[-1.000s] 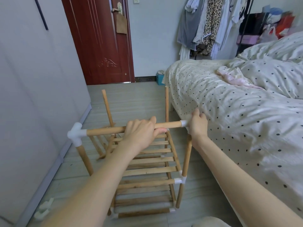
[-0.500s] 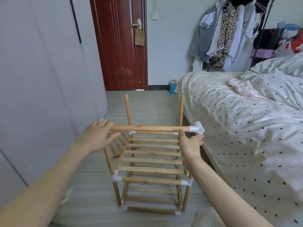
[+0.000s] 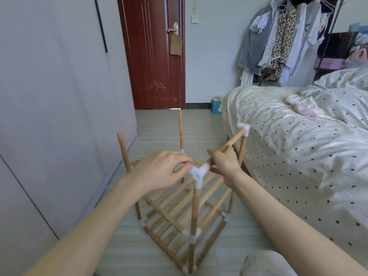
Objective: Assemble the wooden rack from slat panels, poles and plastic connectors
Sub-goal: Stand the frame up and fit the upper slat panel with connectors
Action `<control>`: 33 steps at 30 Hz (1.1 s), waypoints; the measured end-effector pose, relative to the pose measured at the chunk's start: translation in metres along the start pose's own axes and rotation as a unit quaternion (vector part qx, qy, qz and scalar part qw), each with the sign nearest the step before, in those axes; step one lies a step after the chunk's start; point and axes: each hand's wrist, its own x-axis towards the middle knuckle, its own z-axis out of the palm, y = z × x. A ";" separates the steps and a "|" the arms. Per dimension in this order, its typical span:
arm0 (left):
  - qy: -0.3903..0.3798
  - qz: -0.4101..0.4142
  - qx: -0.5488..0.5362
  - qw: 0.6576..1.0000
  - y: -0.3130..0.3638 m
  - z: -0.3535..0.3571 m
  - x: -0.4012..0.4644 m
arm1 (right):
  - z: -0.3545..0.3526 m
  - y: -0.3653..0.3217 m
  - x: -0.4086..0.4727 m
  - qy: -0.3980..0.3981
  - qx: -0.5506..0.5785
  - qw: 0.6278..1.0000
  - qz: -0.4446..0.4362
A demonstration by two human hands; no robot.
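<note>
1. At the far left we see a pale wardrobe front (image 3: pixel 59 96) filling that side, with a dark red door (image 3: pixel 153 56) behind it at the end of the room.
2. Our left hand (image 3: pixel 159 172) hovers just left of the nearest white connector (image 3: pixel 198 173), its fingers bent toward it; whether the fingertips actually pinch or merely touch the plastic we cannot tell (the hand is blurred).
3. The rack (image 3: pixel 179 212) stands on the floor (image 3: pixel 159 124) between the wardrobe and the bed, turned so that one corner faces us. Its two lower slat shelves are in place, and two bare poles rise at the left (image 3: pixel 123 152) and the back (image 3: pixel 180 132) with nothing on their tops.
4. The near connector caps the front upright pole (image 3: pixel 194 210), and a top rail (image 3: pixel 231 143) runs from it up and right to a second white connector (image 3: pixel 244 129) at the bed's edge.
5. Our right hand (image 3: pixel 224 162) is wrapped around that top rail, just beside the near connector.
6. To the right lies the bed (image 3: pixel 298 146) with its dotted cover, and clothes (image 3: pixel 278 42) hang beyond it.
</note>
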 end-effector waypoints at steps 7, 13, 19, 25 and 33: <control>-0.068 -0.110 0.088 0.988 -0.053 0.023 -0.017 | -0.035 -0.019 0.025 0.023 -0.088 0.995 0.041; 0.032 -0.299 0.080 0.950 -0.103 0.027 -0.040 | -0.067 -0.047 0.035 -0.056 -0.374 0.923 0.072; 0.043 -0.326 -0.245 0.912 -0.105 0.038 -0.034 | -0.062 -0.045 0.054 -0.026 -0.467 0.883 0.044; 0.053 -0.305 -0.237 0.921 -0.091 0.049 -0.007 | -0.075 -0.037 0.078 0.057 -0.403 0.913 0.030; 0.073 -0.307 -0.195 0.929 -0.096 0.073 0.041 | -0.091 -0.037 0.111 0.124 -0.410 0.904 0.001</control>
